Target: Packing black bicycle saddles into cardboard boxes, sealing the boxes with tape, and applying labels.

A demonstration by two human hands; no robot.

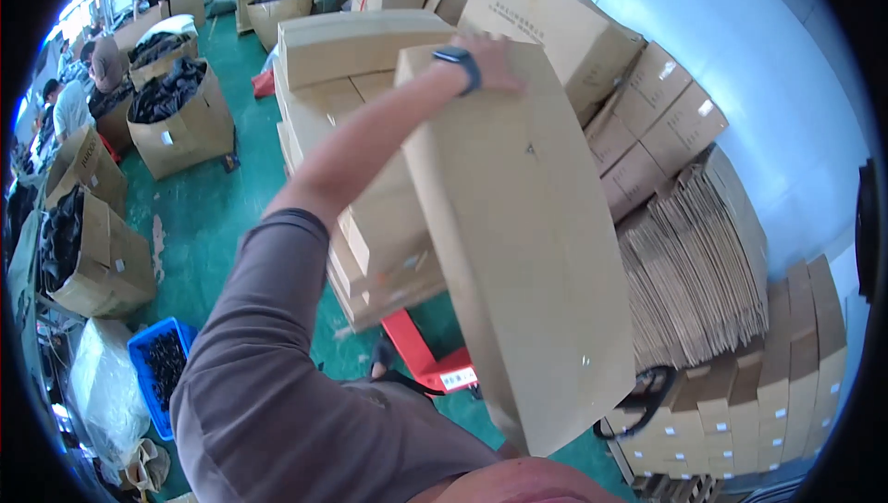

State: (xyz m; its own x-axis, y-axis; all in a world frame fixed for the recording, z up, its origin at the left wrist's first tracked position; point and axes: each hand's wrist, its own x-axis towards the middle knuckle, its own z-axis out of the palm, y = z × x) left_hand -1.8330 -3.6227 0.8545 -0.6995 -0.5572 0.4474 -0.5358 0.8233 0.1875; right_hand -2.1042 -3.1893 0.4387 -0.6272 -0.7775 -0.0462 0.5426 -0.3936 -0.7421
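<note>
- One hand is all we can see of our own: the left hand [493,63], with a dark wristband, lies over the far top edge of a tall flat brown cardboard carton [518,253]; the fingers fold behind the edge and are hidden, so we judge it gripping there to keep the carton tilted upright; our right hand is out of view, and we cannot tell what it does.
- The carton stands on end at the centre, its near lower corner close to our body, leaning beside the stack of brown cardboard boxes [356,133] on its left; we judge that top hold steadies it against tipping.
- That stack rests over a red pallet truck [427,355], so it can be moved as one load.
- Many flattened corrugated sheets [694,272] lean in a row at right, stored on edge.
- Three open cartons of dark goods [180,119] stand on the green floor [240,216] at far left; one blue plastic crate [159,364] sits near left; several people work at far left.
</note>
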